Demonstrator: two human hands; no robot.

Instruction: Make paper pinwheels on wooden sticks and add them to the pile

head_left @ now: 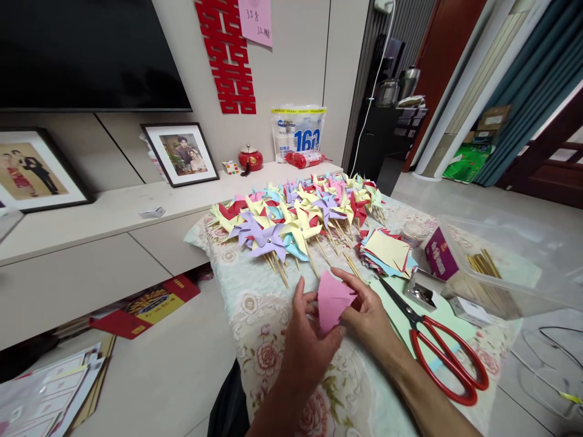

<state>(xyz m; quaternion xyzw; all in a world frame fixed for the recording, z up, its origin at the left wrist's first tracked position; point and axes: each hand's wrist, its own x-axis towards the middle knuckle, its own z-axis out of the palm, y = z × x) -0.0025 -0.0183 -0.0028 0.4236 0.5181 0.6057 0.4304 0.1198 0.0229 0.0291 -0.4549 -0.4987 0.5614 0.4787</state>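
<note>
Both my hands hold a folded pink paper square point(332, 298) just above the flowered tablecloth point(255, 309). My left hand point(307, 340) pinches its lower left edge with thumb and fingers. My right hand point(367, 309) grips its right side, fingers curled. Beyond my hands lies a large heap of finished paper pinwheels point(296, 212) on wooden sticks, in yellow, purple, blue, pink and red. A stack of cut coloured paper squares point(387, 250) sits to the right of the pinwheels.
Red-handled scissors point(439, 346) lie to the right of my right hand. A clear plastic box point(505, 261) holds wooden sticks and a purple carton point(439, 254). A small round tub point(414, 232) stands behind. A low white cabinet point(91, 243) carries framed photos; papers lie on the floor.
</note>
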